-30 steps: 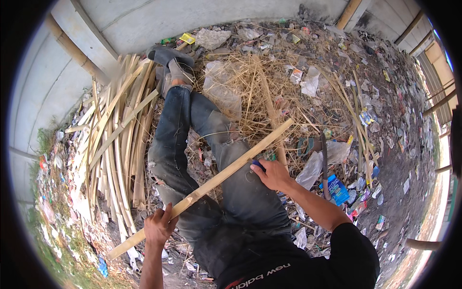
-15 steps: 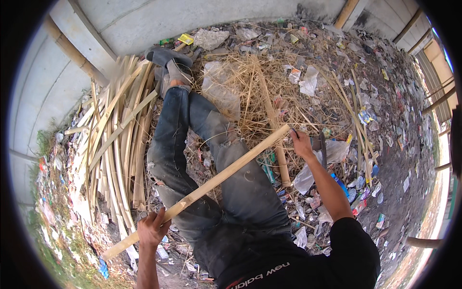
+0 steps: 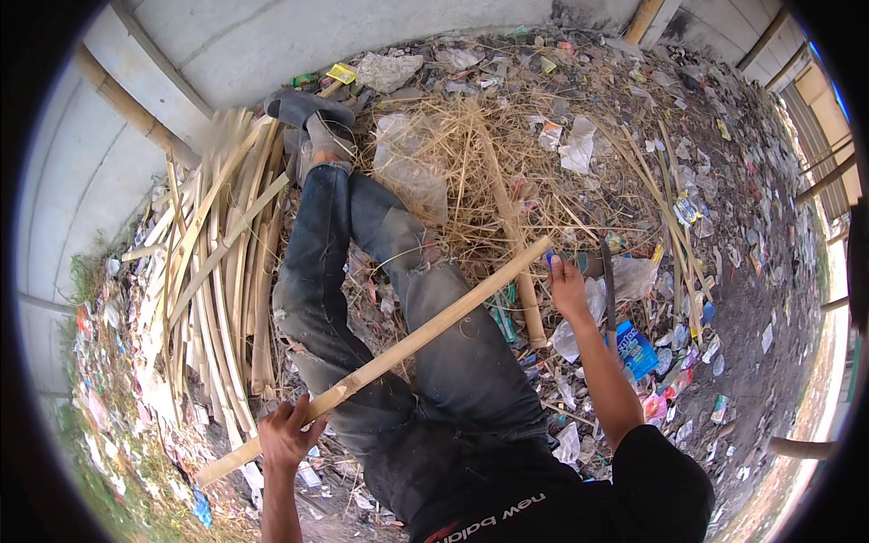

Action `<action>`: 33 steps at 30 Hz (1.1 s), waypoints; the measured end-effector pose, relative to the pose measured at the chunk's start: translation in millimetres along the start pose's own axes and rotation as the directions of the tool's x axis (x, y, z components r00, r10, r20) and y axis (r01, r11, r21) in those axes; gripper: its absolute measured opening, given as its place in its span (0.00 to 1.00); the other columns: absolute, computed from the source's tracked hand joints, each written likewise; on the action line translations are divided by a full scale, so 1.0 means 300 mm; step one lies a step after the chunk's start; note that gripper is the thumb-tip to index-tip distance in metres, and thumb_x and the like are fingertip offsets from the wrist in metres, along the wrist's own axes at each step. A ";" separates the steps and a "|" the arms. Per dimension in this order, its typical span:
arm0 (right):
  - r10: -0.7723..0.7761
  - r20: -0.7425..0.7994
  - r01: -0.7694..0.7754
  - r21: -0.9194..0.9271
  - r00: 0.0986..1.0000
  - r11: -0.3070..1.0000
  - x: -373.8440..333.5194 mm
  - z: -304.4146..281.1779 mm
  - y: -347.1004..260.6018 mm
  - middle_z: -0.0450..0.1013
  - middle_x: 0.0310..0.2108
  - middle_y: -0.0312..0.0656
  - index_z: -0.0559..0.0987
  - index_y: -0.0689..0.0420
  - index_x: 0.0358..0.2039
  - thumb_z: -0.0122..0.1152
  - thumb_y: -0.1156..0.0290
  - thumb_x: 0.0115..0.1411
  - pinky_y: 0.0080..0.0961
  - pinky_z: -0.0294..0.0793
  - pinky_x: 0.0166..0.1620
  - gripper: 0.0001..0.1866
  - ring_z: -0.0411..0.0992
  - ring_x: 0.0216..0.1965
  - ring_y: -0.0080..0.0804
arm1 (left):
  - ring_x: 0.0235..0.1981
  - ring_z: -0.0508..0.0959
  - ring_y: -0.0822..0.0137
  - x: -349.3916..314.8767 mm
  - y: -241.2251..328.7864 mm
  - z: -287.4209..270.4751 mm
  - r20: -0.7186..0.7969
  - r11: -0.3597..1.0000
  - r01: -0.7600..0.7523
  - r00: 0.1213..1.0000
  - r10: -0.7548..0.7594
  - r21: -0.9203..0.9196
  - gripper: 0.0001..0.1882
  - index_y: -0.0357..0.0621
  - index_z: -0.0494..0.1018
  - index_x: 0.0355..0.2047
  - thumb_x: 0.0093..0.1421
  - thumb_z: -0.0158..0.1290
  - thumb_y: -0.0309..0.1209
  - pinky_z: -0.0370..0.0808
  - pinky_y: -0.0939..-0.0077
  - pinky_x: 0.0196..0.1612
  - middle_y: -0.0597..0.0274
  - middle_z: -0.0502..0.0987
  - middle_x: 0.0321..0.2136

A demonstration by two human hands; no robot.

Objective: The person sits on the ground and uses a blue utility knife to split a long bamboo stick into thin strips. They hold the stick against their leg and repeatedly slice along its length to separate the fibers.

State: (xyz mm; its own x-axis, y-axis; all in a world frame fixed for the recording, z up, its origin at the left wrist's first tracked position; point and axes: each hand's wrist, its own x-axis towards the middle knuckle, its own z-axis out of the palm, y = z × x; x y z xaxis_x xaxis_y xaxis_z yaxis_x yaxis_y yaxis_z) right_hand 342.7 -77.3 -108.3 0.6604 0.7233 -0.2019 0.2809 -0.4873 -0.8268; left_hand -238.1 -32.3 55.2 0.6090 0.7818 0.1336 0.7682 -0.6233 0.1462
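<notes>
We see the bamboo strip [image 3: 444,318] across the trousers [image 3: 475,371], left hand [image 3: 285,434] gripping it, right hand [image 3: 568,290] closed on a blue object [image 3: 550,259]; a loosened left grip could let the strip slip.

The long, flat, yellow-tan bamboo strip [image 3: 444,317] is standing out pale against the worn, blue-grey denim trousers [image 3: 471,348], which are showing lighter blotches; the black cloth T-shirt [image 3: 579,514] is bearing white and red print; the heaped, thin, cream-and-beige bamboo slats [image 3: 217,281] are making uneven stripes; the shiny, blue plastic packet [image 3: 641,355] is bearing white print; the dry, golden-brown straw [image 3: 471,195] is forming a criss-cross pattern; the dark, grey-brown, littered ground [image 3: 751,312] is showing white, red and blue flecks.
</notes>
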 end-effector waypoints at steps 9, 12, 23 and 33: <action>-0.164 -0.103 0.138 -0.226 0.981 0.964 0.047 0.003 -0.048 0.75 0.27 0.61 0.80 0.65 0.34 0.51 0.51 0.75 0.50 0.73 0.38 0.27 0.76 0.33 0.64 | 0.13 0.73 0.63 -0.021 0.003 0.026 -0.037 0.999 -0.011 0.999 0.012 0.031 0.26 0.47 0.83 0.46 0.54 0.72 0.51 0.71 0.65 0.18 0.65 0.72 0.19; -0.068 -0.010 0.064 -0.206 0.998 0.976 0.012 0.048 -0.110 0.76 0.28 0.62 0.81 0.66 0.35 0.50 0.50 0.75 0.51 0.73 0.39 0.28 0.75 0.34 0.66 | 0.13 0.73 0.64 -0.029 0.002 0.037 -0.053 0.999 -0.003 0.999 0.005 0.050 0.26 0.47 0.83 0.45 0.53 0.73 0.50 0.70 0.65 0.17 0.66 0.73 0.18; -0.037 0.043 0.042 -0.121 0.998 0.992 -0.070 0.089 -0.087 0.77 0.30 0.62 0.82 0.65 0.36 0.48 0.48 0.75 0.49 0.73 0.42 0.29 0.76 0.36 0.66 | 0.12 0.73 0.66 -0.036 0.010 0.042 -0.020 0.999 0.019 1.000 -0.018 0.033 0.25 0.47 0.83 0.42 0.51 0.74 0.49 0.70 0.66 0.16 0.66 0.73 0.18; -0.129 0.288 0.172 -0.128 0.949 0.977 -0.309 0.251 -0.299 0.80 0.35 0.60 0.84 0.60 0.44 0.46 0.46 0.76 0.47 0.76 0.45 0.29 0.78 0.41 0.64 | 0.14 0.77 0.56 0.088 0.185 0.079 0.023 0.993 0.112 0.993 -0.112 -0.020 0.22 0.47 0.82 0.43 0.55 0.72 0.47 0.72 0.60 0.16 0.62 0.75 0.19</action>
State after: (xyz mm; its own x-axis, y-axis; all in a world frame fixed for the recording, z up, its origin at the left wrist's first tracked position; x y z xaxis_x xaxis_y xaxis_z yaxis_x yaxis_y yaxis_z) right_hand 203.8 -63.8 -54.8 0.3899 0.8901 -0.2360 0.4769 -0.4145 -0.7751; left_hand -174.6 -45.9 43.7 0.5236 0.8469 0.0935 0.8278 -0.5316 0.1795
